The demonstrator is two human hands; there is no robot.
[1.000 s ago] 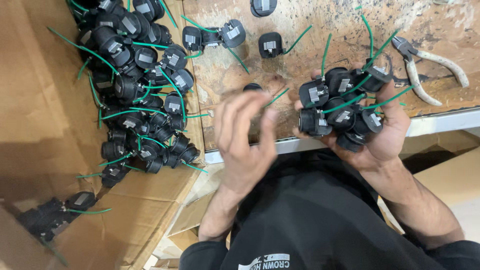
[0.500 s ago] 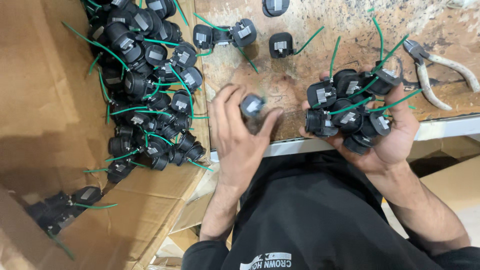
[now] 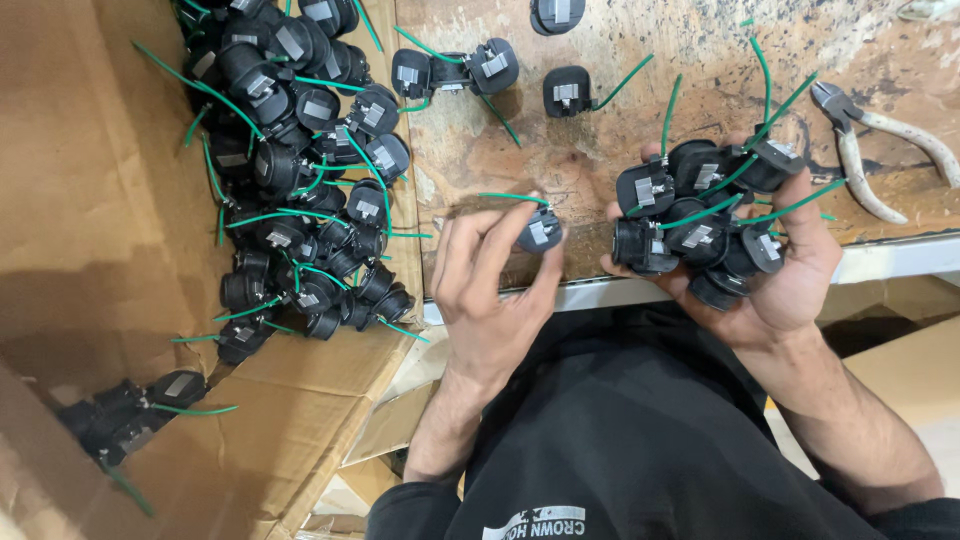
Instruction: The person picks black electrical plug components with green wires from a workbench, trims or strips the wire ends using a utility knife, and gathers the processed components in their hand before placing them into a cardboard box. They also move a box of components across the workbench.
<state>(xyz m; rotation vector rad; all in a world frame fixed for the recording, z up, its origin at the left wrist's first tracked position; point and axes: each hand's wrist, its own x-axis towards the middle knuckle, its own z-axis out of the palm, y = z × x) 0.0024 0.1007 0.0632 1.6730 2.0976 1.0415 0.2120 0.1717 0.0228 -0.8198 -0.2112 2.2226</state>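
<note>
Far left: cardboard box (image 3: 90, 200) flap with a heap of black round parts (image 3: 300, 190), each with a green wire, wires pointing every which way. A few strays sit lower left at the box corner (image 3: 130, 410).

Left hand (image 3: 490, 290) is at centre, fingers curled, pinching a single black part (image 3: 541, 232) between thumb and fingertips, just over the near edge of the worn wooden bench (image 3: 600, 150). Its metal-tab face is up toward the camera; its green wire runs roughly sideways, off to the picture's left over the fingertips.

Behind it on the bench: a joined pair of black parts (image 3: 455, 72) and one lone part (image 3: 567, 92), wire angled up-right. Nothing lies between the hands.

Right hand (image 3: 770, 270) is palm up, fingers closed round a bunch of black parts (image 3: 700, 215), near the single part but apart from it. Their wires fan up and to the right.

Far right: pliers (image 3: 880, 150) lying flat on the bench, pale handles toward the right edge, clear of the hand.
</note>
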